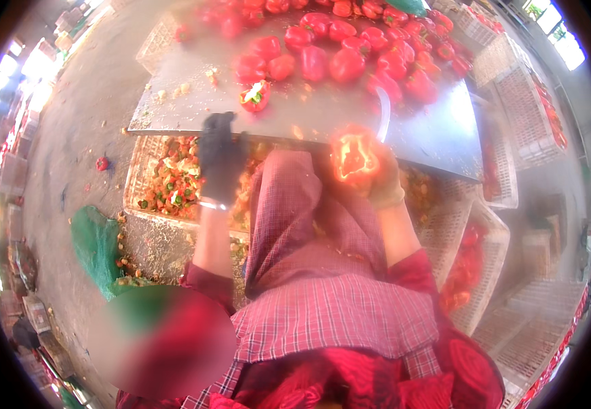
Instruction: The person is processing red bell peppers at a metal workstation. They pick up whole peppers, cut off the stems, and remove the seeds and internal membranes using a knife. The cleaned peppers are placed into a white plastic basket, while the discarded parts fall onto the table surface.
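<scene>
My left hand (221, 156), in a dark glove, is over the near edge of the metal table (183, 107); its fingers look curled, and whether it holds anything is not plain. My right hand (387, 176), in a pale glove, holds a cut-open red bell pepper (354, 156) with its hollow inside facing up. A curved pale blade (384, 115) stands up beside that pepper; its handle is hidden. On the table lies another red pepper (254, 96) with a whitish core showing. Many whole red bell peppers (346, 64) are piled at the table's far side.
Under the table edge, a plastic crate (134, 179) holds pepper cores and scraps. Crates with red peppers (464, 276) stand at the right, with stacked crates (520, 107) behind. A green mesh bag (93, 245) and a loose red pepper (102, 163) lie on the floor at left.
</scene>
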Available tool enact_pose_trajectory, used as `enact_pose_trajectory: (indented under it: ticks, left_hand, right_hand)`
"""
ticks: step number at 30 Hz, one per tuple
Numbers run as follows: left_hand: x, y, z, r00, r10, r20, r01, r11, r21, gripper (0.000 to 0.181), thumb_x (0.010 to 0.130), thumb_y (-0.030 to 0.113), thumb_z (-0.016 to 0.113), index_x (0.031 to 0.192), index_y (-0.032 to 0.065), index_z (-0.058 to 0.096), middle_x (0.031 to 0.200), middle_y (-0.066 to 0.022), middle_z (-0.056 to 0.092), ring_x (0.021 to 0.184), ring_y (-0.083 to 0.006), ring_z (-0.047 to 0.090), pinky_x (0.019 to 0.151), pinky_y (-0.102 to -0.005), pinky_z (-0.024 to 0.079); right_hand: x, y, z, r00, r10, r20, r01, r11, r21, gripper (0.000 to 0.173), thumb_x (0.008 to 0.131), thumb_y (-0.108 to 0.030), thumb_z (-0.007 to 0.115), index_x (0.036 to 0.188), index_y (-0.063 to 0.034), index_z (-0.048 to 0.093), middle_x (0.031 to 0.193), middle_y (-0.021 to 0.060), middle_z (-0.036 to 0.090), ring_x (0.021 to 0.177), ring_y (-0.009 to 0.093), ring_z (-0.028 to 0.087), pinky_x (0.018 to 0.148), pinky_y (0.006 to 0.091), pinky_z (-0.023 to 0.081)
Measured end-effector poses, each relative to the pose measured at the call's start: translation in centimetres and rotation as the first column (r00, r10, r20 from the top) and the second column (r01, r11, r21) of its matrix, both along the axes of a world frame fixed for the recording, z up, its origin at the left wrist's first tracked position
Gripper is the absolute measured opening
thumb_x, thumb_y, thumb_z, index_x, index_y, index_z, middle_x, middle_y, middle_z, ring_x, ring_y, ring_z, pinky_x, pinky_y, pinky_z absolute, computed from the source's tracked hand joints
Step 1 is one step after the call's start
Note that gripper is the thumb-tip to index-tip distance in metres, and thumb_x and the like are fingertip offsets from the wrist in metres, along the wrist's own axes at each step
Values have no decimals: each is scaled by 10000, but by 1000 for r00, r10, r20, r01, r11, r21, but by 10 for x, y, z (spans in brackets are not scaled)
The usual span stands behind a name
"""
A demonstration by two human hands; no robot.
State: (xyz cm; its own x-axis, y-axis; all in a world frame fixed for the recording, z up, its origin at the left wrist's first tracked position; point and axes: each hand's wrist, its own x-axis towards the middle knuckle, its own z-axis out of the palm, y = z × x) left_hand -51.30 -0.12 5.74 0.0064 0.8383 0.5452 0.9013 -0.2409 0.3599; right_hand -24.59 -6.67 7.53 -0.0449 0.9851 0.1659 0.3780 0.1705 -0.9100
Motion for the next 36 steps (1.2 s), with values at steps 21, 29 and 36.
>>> enact_pose_trajectory:
  ticks: [21,29,36]
  left_hand:
    - [142,4,-51,797,-447,406,395,895,209,148,821,134,527,935,62,588,904,-110,602,873,-287,588,775,-385,479]
    - [110,48,-46,908,-397,-136,409,910,73,198,818,116,521,989,90,617,987,-113,626,924,-303,593,794,-399,487]
    - [3,154,-34,986,-74,-152,-6,883,-470,357,785,263,572,1095,89,599,1065,-163,625,1021,-323,595,873,-428,455]
  right_hand:
    - [84,6,-7,858,-267,-439,270,961,-56,216,866,-205,611,1012,-46,613,743,12,619,593,131,607,438,270,461]
    - [80,62,5,983,-117,143,121,992,-19,305,948,-238,474,1128,-37,616,989,115,654,811,165,633,718,297,525]
    - [285,-56,-30,762,-545,-349,543,832,-115,328,917,-180,596,1227,-79,564,683,-41,501,538,59,443,465,208,334]
